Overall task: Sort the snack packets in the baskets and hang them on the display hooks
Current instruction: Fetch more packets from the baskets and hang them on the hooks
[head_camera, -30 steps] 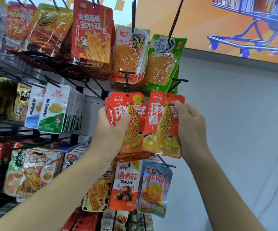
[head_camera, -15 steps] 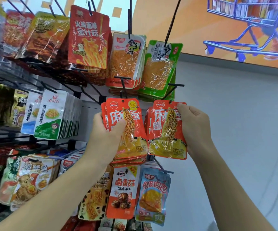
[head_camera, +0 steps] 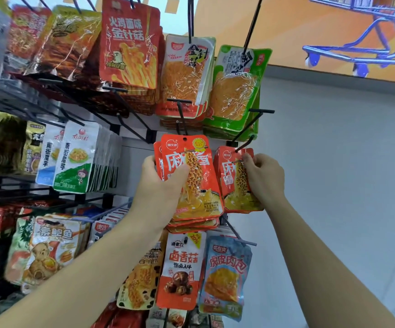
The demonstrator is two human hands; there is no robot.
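Head view: my left hand [head_camera: 158, 185] grips the orange packet stack [head_camera: 196, 183], long axis vertical, headers up; right hand [head_camera: 266, 177] pinches a single packet [head_camera: 230, 183], upright, just right; its hole now meets the hook [head_camera: 245, 145] tip, previously above.

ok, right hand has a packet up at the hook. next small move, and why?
Probably push the orange packet back along the black hook: the right hand pinches its top, and the hook tip sits at the hang hole, seemingly barely through. The left hand holds the remaining stack.
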